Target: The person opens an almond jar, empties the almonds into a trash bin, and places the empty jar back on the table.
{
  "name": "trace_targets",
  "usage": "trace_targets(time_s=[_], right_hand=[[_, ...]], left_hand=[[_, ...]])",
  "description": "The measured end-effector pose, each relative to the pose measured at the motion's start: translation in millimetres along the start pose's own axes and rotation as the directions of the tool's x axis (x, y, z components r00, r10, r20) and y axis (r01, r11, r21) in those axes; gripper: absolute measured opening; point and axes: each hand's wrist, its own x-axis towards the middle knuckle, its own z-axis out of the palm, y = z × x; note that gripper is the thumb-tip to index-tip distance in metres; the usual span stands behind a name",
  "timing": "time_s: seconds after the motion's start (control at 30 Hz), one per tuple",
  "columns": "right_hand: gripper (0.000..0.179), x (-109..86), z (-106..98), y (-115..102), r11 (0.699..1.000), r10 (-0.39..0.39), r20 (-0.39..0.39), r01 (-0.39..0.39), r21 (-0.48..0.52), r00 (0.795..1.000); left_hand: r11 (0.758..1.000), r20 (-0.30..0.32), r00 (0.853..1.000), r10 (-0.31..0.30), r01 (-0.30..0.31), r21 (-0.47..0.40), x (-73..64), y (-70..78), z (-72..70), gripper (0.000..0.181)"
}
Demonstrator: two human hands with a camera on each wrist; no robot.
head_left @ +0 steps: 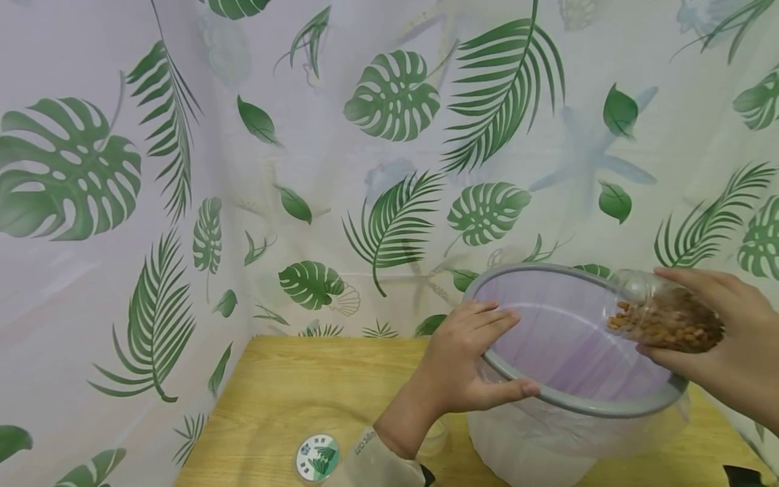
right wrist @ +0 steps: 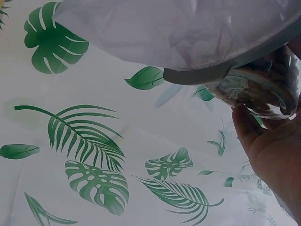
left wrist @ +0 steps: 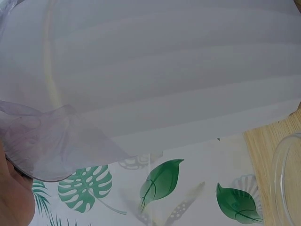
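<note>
A trash bin (head_left: 529,439) with a grey rim and a pale purple liner bag (head_left: 548,345) leans on the table, its mouth tilted up. My left hand (head_left: 462,358) grips the near-left rim, fingers over the edge; in the left wrist view the white bin wall (left wrist: 164,84) fills most of the picture. At the right of the rim, my right hand (head_left: 730,331) holds a clear jar (head_left: 663,314) on its side, its mouth end pointing over the bin. Brown nut-like pieces lie inside the jar. The right wrist view shows the jar (right wrist: 263,89) beside the grey rim (right wrist: 197,75).
A round lid (head_left: 318,458) with a green leaf print lies on the wooden table (head_left: 304,379) at the front left. A clear round container (left wrist: 282,179) stands on the wood near the left wrist. Leaf-printed sheeting (head_left: 341,169) hangs behind the table and at its left.
</note>
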Motion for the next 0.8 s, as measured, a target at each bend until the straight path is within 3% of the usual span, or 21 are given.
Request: trace_targets(time_s=[0.8], right_hand=[[0.113, -0.8, 1.4, -4.7, 1.000, 0.004, 0.028, -0.003, -0.028, 1.000]], left_hand=[[1.000, 0.011, 1.000, -0.015, 0.015, -0.006, -0.3, 0.5, -0.3, 0.081]])
